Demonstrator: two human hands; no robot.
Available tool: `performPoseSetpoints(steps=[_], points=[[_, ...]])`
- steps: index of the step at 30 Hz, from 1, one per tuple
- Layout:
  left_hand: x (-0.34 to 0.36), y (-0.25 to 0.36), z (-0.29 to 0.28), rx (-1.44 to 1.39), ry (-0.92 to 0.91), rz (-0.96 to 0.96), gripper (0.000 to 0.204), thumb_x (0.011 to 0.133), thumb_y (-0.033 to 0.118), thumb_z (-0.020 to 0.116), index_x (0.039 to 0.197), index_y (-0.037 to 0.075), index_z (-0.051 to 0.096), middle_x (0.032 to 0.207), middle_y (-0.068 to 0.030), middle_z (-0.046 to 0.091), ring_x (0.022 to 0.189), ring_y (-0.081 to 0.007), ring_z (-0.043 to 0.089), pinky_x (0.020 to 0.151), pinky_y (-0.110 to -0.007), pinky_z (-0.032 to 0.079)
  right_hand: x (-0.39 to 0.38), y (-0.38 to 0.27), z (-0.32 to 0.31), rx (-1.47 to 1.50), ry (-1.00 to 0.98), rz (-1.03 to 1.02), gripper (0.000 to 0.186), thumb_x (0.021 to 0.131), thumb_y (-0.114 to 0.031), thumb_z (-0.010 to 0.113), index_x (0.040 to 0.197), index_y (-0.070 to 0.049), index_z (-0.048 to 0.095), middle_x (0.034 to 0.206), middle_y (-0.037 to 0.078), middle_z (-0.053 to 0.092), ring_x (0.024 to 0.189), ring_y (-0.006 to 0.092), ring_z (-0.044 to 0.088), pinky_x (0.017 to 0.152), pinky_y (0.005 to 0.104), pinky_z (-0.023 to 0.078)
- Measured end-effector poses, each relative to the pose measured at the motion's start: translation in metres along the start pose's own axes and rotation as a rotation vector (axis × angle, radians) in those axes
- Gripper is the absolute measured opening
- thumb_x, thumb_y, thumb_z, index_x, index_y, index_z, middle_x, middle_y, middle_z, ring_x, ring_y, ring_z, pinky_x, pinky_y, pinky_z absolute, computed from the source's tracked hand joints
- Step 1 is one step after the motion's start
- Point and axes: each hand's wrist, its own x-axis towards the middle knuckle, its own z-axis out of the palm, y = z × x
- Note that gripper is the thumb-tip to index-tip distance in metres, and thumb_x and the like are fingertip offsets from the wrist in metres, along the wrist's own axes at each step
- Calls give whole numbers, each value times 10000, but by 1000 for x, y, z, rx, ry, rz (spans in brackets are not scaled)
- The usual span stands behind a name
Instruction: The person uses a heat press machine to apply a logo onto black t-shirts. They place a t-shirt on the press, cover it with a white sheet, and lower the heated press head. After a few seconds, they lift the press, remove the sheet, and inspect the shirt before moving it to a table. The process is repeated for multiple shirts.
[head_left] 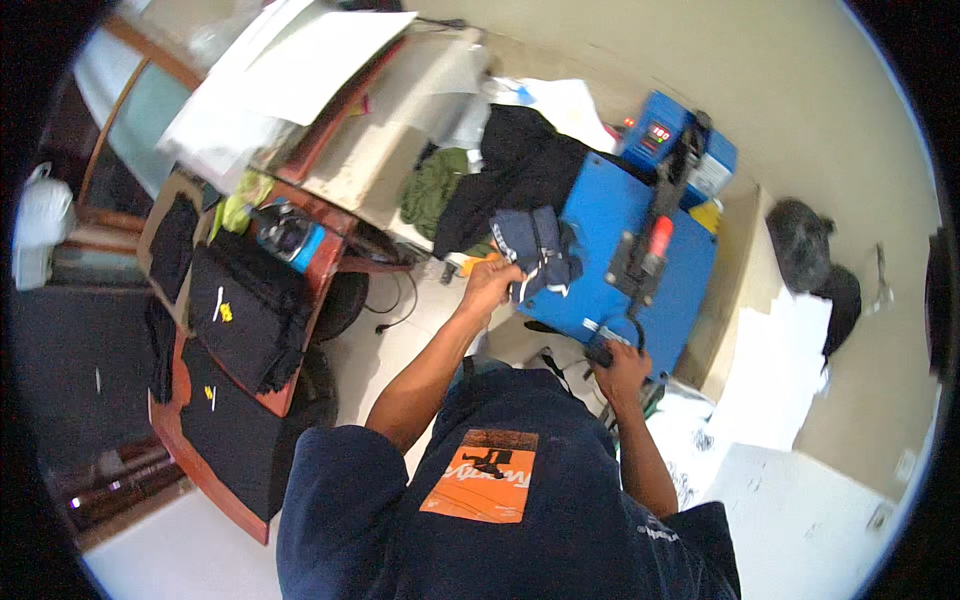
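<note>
Navy cloth [537, 245], gripped by left hand [491, 285], overlaps blue press [687, 285] edge; right hand [625, 371] clasps black handle [600, 352].

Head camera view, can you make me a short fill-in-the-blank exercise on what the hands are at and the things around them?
1. The navy cloth is held by the hand on the person's ____ side.
2. The right hand is on a black handle of the ____ press.
3. The lit digits on the control box glow ____.
4. On the upper black cloth stack, beside a white strip, is a small ____ mark.

Missing words: left; blue; red; yellow.
</note>
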Motion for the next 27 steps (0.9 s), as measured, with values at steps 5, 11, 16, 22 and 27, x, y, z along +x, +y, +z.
performPoseSetpoints(steps=[5, 11, 16, 22, 27], points=[[-16, -42, 46, 1061, -16, 172, 362, 750, 225, 677, 976, -57, 658, 820, -213, 673, 845, -405, 666, 774, -481, 520, -7, -2, -11, 90, 107, -145, 468, 670, -309, 798, 1062, -111, 633, 1053, 100, 663, 1037, 290, 602, 1058, 595, 234], [-16, -43, 82, 1126, 139, 741, 615, 807, 248, 674, 1314, -17, 450, 1243, -240, 517, 1129, -401, 528, 945, -465, 431, -3, -4, -23, 370, -69, -188, 453, 733, -266, 751, 1097, -51, 591, 1030, 155, 640, 1024, 348, 616, 823, 440, 507], [5, -60, 116, 1455, -88, 794, 771, 870, 464, 588, 1460, 44, 325, 1491, -221, 313, 1400, -398, 261, 1127, -540, 218, 24, -1, -25, 127, -375, -174, 352, 765, -270, 697, 1006, -20, 640, 903, 227, 672, 892, 389, 662, 792, 483, 522], [11, -83, 121, 1518, -98, 701, 873, 821, 564, 605, 1505, 133, 276, 1561, -157, 216, 1457, -345, 148, 1151, -575, 118, 32, 2, -18, 99, -431, -155, 252, 756, -222, 636, 883, -10, 684, 870, 243, 674, 854, 400, 668, 787, 487, 525], [14, -82, 120, 1520, -105, 665, 897, 800, 555, 637, 1508, 149, 265, 1562, -149, 214, 1457, -344, 147, 1157, -566, 118, 27, 5, -12, 132, -364, -185, 267, 769, -262, 632, 888, -27, 677, 832, 227, 674, 823, 391, 670, 737, 496, 529]])
